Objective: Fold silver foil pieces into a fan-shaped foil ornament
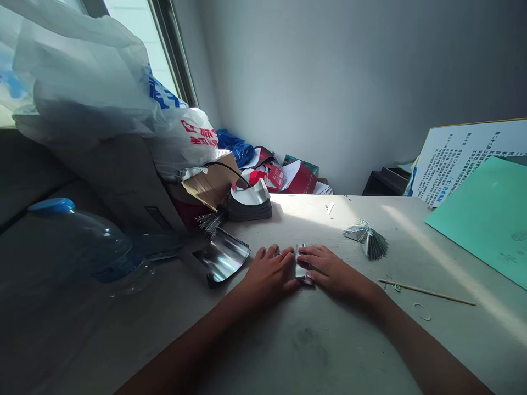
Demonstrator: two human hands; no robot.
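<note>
A small piece of silver foil (302,265) lies on the table between my two hands. My left hand (270,271) rests flat at its left edge, fingers stretched forward, a ring on one finger. From the right, my right hand (328,269) covers part of the foil with its fingers, the thumb at the near edge. Left of my hands is a curved stack of shiny silver sheets (226,257). Behind that stands a thicker stack of foil sheets (249,203). A fanned bundle of folded silver strips (368,240) sits to the right.
A wooden stick (428,292) and a rubber band (422,312) lie at the right. A plastic bottle (94,241) and white plastic bags (94,82) are at the left. A green folder (486,214) leans at the right, near a printed board (461,153).
</note>
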